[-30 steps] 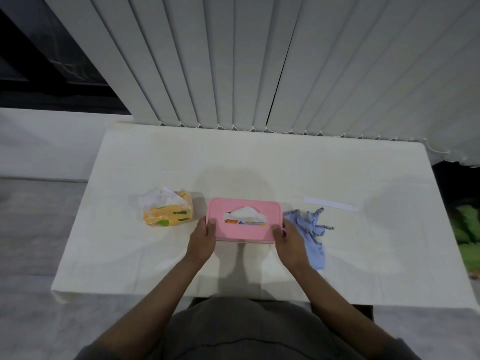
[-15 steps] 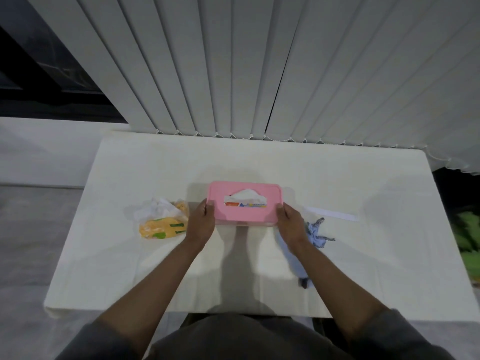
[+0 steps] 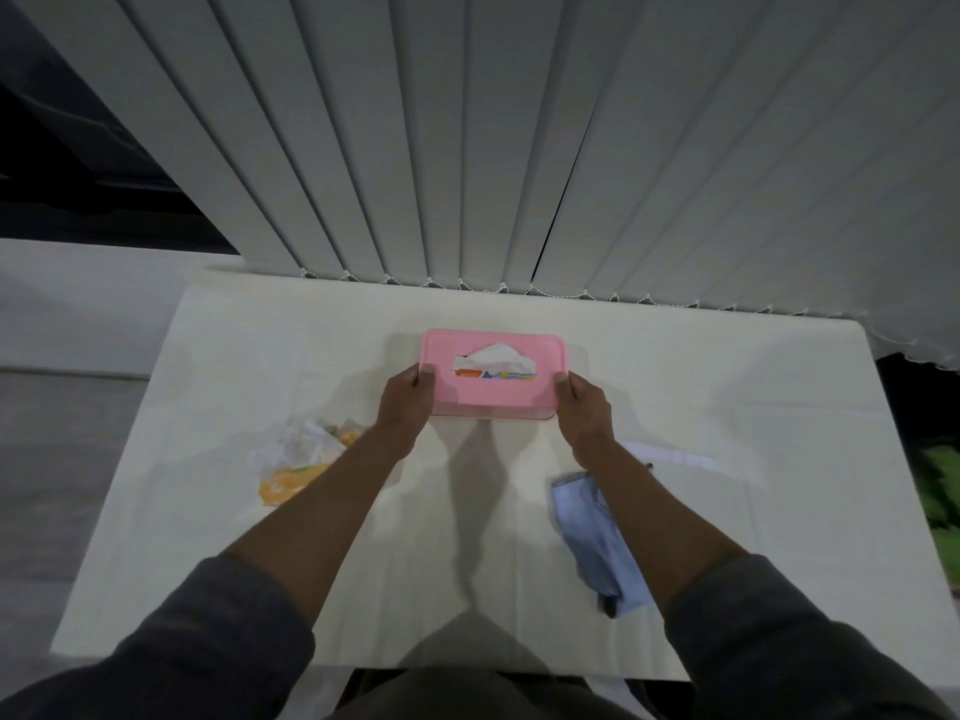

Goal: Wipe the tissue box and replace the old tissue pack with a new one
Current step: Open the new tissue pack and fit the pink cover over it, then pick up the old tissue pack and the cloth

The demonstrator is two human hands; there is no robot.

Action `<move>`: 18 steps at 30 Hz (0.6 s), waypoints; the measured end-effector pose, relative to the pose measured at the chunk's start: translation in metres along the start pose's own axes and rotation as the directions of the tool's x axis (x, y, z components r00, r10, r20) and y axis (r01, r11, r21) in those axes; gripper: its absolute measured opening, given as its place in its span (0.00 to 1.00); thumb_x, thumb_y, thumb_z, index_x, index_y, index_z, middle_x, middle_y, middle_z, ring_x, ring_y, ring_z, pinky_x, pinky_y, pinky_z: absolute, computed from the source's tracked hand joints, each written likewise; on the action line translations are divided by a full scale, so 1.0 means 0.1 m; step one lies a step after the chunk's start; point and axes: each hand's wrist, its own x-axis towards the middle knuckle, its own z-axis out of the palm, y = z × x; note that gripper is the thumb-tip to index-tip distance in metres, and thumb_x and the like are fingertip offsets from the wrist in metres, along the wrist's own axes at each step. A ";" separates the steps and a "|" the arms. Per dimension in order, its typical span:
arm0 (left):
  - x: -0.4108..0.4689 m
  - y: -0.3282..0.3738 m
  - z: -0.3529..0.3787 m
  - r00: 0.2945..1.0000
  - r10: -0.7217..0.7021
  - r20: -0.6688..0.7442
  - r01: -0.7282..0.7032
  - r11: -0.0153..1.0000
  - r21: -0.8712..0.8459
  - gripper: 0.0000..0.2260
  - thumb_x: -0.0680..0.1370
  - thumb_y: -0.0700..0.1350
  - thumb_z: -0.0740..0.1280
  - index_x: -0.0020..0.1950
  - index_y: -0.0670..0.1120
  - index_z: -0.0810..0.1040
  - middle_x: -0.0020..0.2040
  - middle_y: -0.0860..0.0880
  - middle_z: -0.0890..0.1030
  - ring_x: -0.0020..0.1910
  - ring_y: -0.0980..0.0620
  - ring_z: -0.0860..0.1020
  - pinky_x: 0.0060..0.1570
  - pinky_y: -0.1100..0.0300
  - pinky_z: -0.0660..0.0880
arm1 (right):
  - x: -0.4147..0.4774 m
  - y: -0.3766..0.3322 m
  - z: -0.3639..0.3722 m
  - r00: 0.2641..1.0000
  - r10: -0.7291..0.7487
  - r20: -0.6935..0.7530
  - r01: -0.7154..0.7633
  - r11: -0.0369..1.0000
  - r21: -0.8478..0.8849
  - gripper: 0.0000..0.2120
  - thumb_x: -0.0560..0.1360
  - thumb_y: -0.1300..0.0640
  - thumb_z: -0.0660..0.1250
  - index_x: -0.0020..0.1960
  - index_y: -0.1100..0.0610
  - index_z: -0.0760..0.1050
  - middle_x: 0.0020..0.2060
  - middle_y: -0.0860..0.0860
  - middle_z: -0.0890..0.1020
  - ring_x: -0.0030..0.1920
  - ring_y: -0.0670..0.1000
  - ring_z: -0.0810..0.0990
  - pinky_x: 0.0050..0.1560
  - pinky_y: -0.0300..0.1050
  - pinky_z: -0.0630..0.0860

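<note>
Old tissue pack: crumpled, orange, on the table left of the left forearm.
Left hand: grasps the box's left end, thumb on the lid.
Tissue box: pink, mid-table, a white tissue in its slot. It is farther toward the blinds than before, past the pack and cloth.
Right hand: grasps the right end.
Blue cloth: partly under the right forearm.

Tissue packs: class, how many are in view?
2: one pack inside the pink box, showing through its slot; one crumpled orange pack on the table left of it.
</note>
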 end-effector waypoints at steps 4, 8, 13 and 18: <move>-0.02 -0.02 -0.03 0.998 -0.048 0.031 0.052 0.989 -0.139 0.10 0.81 0.51 0.62 0.51 0.54 0.83 0.45 0.52 0.82 0.45 0.50 0.76 0.52 0.52 0.76 | -0.01 0.00 0.01 0.999 -0.011 -0.037 0.012 1.000 0.018 0.19 0.81 0.50 0.59 0.35 0.61 0.65 0.29 0.52 0.65 0.33 0.51 0.60 0.33 0.47 0.58; -0.12 -0.02 -0.09 0.997 -0.041 0.065 0.043 0.998 -0.038 0.15 0.79 0.55 0.61 0.54 0.45 0.78 0.53 0.44 0.79 0.54 0.44 0.76 0.56 0.52 0.72 | -0.23 -0.02 0.02 0.990 0.061 -0.123 -0.045 0.991 0.129 0.14 0.77 0.57 0.60 0.34 0.56 0.65 0.29 0.49 0.66 0.34 0.52 0.63 0.36 0.46 0.61; -0.65 -0.14 -0.29 0.995 0.102 -0.010 -0.098 0.976 0.193 0.23 0.81 0.51 0.64 0.74 0.45 0.69 0.72 0.47 0.72 0.68 0.48 0.74 0.65 0.56 0.71 | -0.83 0.02 0.29 0.956 0.238 -0.173 -0.191 0.949 0.252 0.09 0.76 0.63 0.63 0.51 0.66 0.78 0.50 0.61 0.83 0.53 0.62 0.79 0.56 0.51 0.74; -1.19 -0.49 -0.72 0.913 0.375 -0.161 -0.343 0.918 0.197 0.12 0.80 0.40 0.65 0.63 0.44 0.80 0.61 0.50 0.80 0.60 0.51 0.79 0.53 0.63 0.76 | -1.33 -0.14 0.80 0.995 0.034 0.095 -0.041 0.996 0.077 0.07 0.77 0.59 0.64 0.48 0.56 0.81 0.41 0.49 0.82 0.49 0.53 0.81 0.47 0.40 0.70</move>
